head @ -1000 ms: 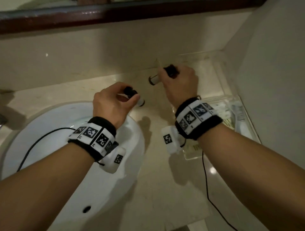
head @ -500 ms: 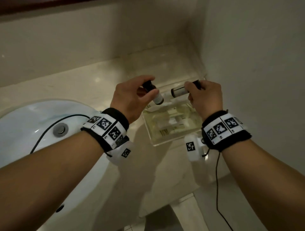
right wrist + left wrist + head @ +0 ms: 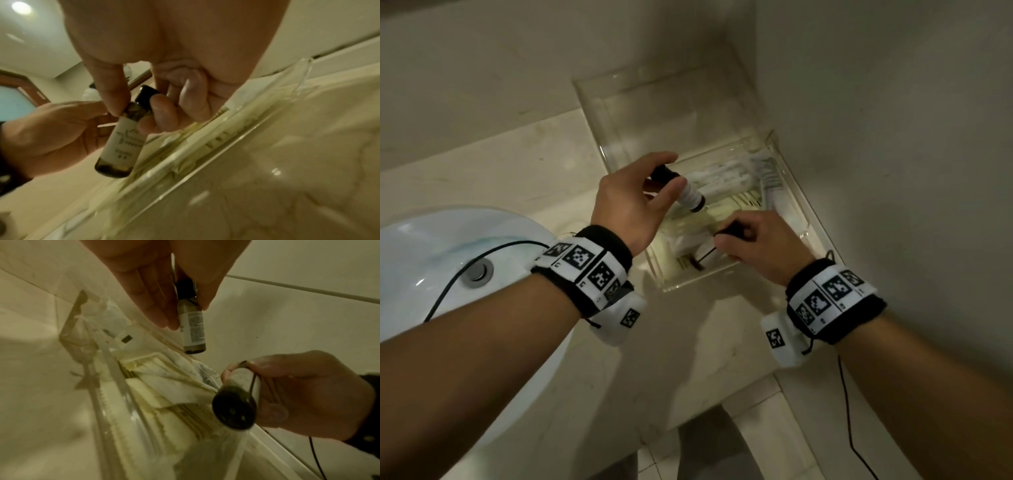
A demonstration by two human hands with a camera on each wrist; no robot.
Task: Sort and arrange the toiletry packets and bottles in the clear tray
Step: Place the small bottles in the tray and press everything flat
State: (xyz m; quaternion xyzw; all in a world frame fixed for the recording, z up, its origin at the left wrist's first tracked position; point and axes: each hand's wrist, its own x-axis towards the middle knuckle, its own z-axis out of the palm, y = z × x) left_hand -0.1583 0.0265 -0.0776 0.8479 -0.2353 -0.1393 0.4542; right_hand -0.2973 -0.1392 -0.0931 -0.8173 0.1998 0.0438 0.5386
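Tray: the clear tray (image 3: 726,274) is sitting on the counter (image 3: 524,161) in the corner by the wall (image 3: 893,120), and we are working over its near end.
Packets: the white packets (image 3: 722,178) are lying flat inside the tray, some overlapping; in the left wrist view they (image 3: 164,386) are filling the tray floor.
Left bottle: we are holding a small bottle (image 3: 690,198) with a dark cap and white label over the tray, tilted, base pointing down toward the packets.
Left hand: our left hand (image 3: 630,212) is pinching that bottle near its cap between thumb and fingers, the other fingers loosely extended.
Right bottle: the second bottle (image 3: 121,144) is hanging base down just above the tray's near part.
Right hand: our right hand (image 3: 763,243) is pinching it at the neck between thumb and forefinger, remaining fingers curling in.
Sink: a white basin (image 3: 448,253) is lying to the left of the tray, apart from it.
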